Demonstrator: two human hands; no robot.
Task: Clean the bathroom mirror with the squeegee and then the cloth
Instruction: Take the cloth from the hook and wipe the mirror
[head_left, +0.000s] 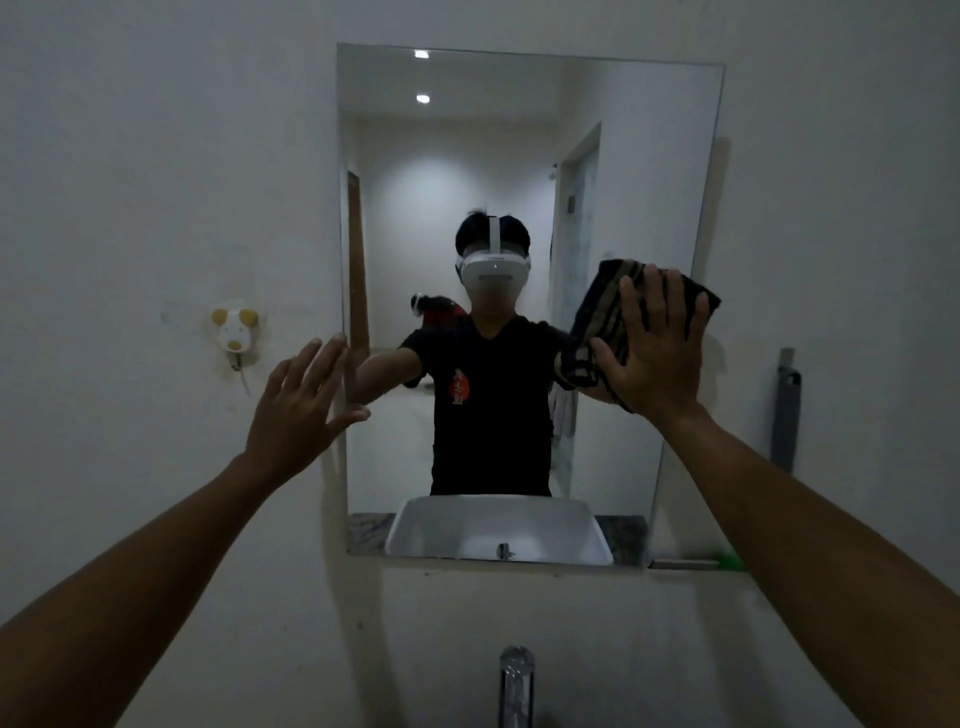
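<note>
A tall frameless mirror (634, 156) hangs on the white wall straight ahead. My right hand (655, 345) presses a dark striped cloth (600, 317) flat against the glass near the mirror's right edge, fingers spread over it. My left hand (304, 410) is open with fingers apart, its fingertips and thumb resting on the mirror's left edge. A grey squeegee (785, 410) hangs upright on the wall to the right of the mirror, apart from both hands.
A dog-shaped holder (235, 330) is stuck to the wall left of the mirror. A chrome tap (516, 680) rises at the bottom centre. A small shelf with a green item (730, 561) sits at the mirror's lower right corner.
</note>
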